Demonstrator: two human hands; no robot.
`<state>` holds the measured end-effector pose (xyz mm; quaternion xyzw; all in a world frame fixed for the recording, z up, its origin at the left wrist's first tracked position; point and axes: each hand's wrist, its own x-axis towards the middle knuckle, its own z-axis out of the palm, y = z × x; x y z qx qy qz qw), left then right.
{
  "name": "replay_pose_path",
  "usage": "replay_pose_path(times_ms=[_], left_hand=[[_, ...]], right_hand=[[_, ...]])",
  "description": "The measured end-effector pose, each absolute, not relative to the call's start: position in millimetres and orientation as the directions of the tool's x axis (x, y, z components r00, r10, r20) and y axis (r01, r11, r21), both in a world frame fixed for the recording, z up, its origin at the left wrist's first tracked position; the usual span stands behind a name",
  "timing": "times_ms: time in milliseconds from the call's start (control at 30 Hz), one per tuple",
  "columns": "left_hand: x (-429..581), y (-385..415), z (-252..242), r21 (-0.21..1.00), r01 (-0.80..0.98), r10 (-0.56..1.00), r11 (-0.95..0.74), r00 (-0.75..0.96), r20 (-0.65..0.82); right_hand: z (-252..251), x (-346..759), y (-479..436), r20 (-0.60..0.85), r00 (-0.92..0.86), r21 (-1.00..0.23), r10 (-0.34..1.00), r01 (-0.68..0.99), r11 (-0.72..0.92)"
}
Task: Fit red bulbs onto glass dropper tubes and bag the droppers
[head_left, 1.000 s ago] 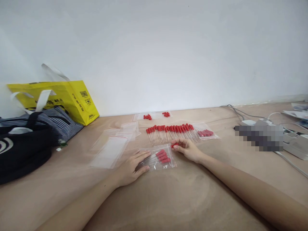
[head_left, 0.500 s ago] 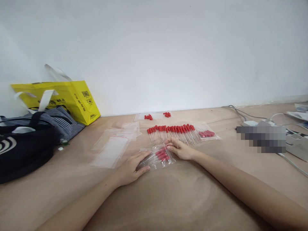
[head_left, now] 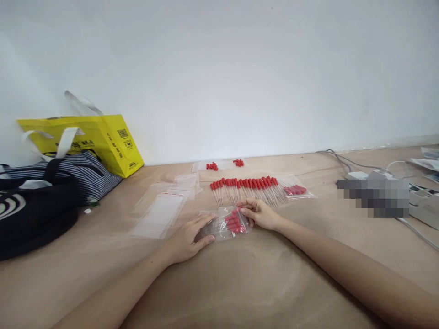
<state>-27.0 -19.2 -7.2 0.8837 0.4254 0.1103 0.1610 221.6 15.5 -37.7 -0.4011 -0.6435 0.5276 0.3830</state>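
Observation:
A clear zip bag [head_left: 222,234] lies on the table between my hands, with several red-bulbed droppers [head_left: 234,223] inside it, their bulbs near its right end. Fingers and thumb of my left hand [head_left: 189,237] close around the bag's left end. At the upper right corner, my right hand [head_left: 257,214] pinches the bag's edge with thumb and fingertips. Just behind lies a row of loose droppers [head_left: 245,185] with red bulbs pointing away from me. Right of that row rests another filled zip bag [head_left: 303,195]. Flat plastic bags [head_left: 158,214] are spread out to the left.
Small red bulbs [head_left: 211,167] lie on clear plastic near the wall. A yellow bag [head_left: 113,144], a striped bag [head_left: 103,176] and a black bag [head_left: 44,214] stand at the left. A blurred-out object, cables [head_left: 343,160] and a white adapter [head_left: 356,176] occupy the right side.
The droppers' red bulbs have slid rightward inside the bag, closer to its right end. My right hand has shifted slightly right and down; my left hand has barely moved.

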Motion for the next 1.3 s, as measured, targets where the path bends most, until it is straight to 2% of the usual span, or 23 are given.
replay_pose_path(times_ms=[67,200,400,500,600,733,867,1033,1100,1200,1300], left_hand=[[-28,-19,-8,0.383,0.711,0.785,-0.59,0.615,0.067],[-28,-19,-7,0.387,0.704,0.779,-0.596,0.624,0.066],[-27,-21,-4,0.371,0.718,0.783,-0.588,0.62,0.041],[-27,-21,-5,0.366,0.723,0.787,-0.586,0.615,0.043],[-26,-22,-5,0.379,0.707,0.778,-0.597,0.625,0.063],[-27,-21,-5,0.384,0.693,0.768,-0.61,0.637,0.069],[-30,-13,-9,0.349,0.682,0.756,-0.642,0.639,0.142],[-31,-10,-12,0.278,0.732,0.756,-0.621,0.467,0.458],[-26,-18,-11,0.295,0.7,0.737,-0.65,0.487,0.469],[-14,-35,-11,0.301,0.667,0.725,-0.682,0.563,0.397],[-3,-47,-12,0.321,0.681,0.75,-0.658,0.555,0.36]], right_hand=[[-38,222,16,0.069,-0.39,-0.99,0.918,0.086,0.112],[-43,217,21,0.03,-0.279,-0.988,0.96,0.135,0.07],[-45,205,26,0.007,-0.113,-0.958,0.994,0.285,0.039],[-43,206,26,0.041,-0.058,-0.919,0.997,0.389,0.06],[-41,212,22,0.182,-0.16,-0.836,0.97,0.494,0.238],[-40,222,13,0.35,-0.305,-0.697,0.886,0.547,0.463],[-38,225,4,0.426,-0.291,-0.671,0.856,0.534,0.515],[-33,220,-10,0.444,-0.417,-0.633,0.793,0.48,0.607],[-31,218,-14,0.459,-0.424,-0.648,0.78,0.442,0.621],[-30,216,-18,0.474,-0.407,-0.67,0.781,0.408,0.62],[-30,215,-19,0.471,-0.429,-0.683,0.771,0.376,0.627]])
